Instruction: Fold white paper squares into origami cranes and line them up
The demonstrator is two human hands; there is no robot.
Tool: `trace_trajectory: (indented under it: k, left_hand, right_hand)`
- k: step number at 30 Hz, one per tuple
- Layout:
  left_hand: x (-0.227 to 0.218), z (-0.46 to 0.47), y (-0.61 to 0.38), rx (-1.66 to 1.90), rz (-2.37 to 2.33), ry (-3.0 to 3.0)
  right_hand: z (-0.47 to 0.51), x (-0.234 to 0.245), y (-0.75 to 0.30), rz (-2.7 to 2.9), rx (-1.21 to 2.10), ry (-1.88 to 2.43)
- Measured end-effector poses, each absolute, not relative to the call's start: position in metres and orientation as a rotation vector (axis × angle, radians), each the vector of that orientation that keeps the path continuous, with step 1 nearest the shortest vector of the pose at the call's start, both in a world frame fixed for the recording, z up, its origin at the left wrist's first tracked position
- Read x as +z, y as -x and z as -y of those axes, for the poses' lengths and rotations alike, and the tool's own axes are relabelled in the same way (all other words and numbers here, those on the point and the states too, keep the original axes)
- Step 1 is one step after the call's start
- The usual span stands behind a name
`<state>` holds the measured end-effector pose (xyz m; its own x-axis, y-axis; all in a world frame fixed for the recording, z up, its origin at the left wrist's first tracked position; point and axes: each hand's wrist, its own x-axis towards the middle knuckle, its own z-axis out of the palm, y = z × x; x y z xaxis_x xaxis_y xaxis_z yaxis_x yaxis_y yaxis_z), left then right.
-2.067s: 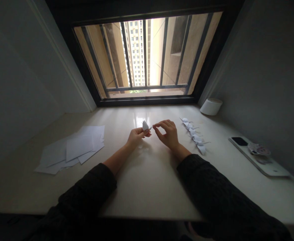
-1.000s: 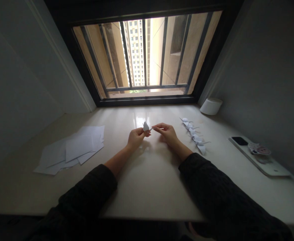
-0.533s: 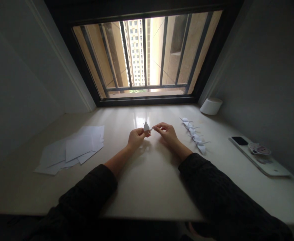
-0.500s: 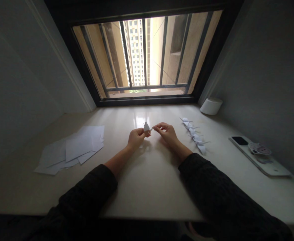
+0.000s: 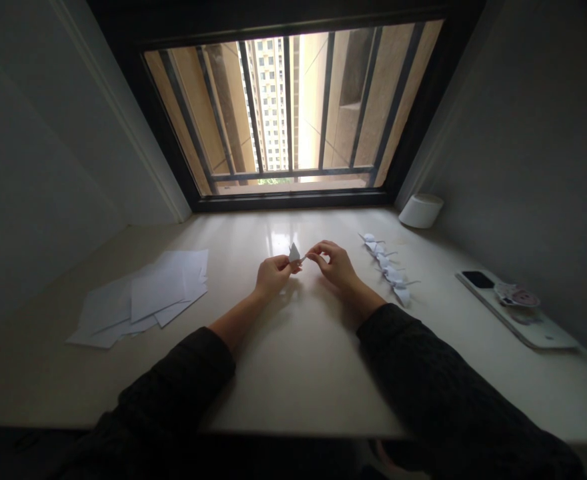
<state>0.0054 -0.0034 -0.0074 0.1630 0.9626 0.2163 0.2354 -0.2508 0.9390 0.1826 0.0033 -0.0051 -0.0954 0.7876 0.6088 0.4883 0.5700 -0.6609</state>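
Note:
A small folded white paper figure (image 5: pixel 293 253) is held just above the pale table (image 5: pixel 293 360) at its middle. My left hand (image 5: pixel 272 275) is closed around the figure's lower part. My right hand (image 5: pixel 334 264) pinches a thin point that sticks out of the figure's right side, thumb and forefinger pressed together. Both forearms wear dark sleeves and reach in from the near edge.
Loose white paper sheets (image 5: pixel 141 297) lie spread at the left. A row of finished folded paper figures (image 5: pixel 388 270) lies right of my hands. A white round container (image 5: pixel 421 211) stands at the back right, a phone (image 5: pixel 516 308) at the right edge. A barred window (image 5: pixel 288 110) faces me.
My right hand, fingers spread two seconds ago, has closed into a pinch on the figure's point. Since then both hands have stayed almost still.

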Motion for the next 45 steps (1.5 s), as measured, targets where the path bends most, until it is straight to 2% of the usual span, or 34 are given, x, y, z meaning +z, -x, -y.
trace_trajectory:
  k: [10,24,35,45]
  left_hand:
    - [-0.010,0.000,-0.003,1.148,-1.138,-1.603]
    - [-0.007,0.003,-0.006,1.127,-1.134,-1.612]
    - [-0.007,0.001,-0.005,1.133,-1.155,-1.578]
    - [-0.009,0.002,-0.006,1.104,-1.113,-1.618]
  right_hand:
    - [-0.007,-0.009,-0.182,1.592,0.583,1.146]
    - [-0.005,-0.010,-0.175,1.632,0.346,1.188]
    - [-0.006,-0.013,-0.175,1.476,0.601,1.172]
    - [-0.002,-0.013,-0.172,1.577,0.379,1.165]
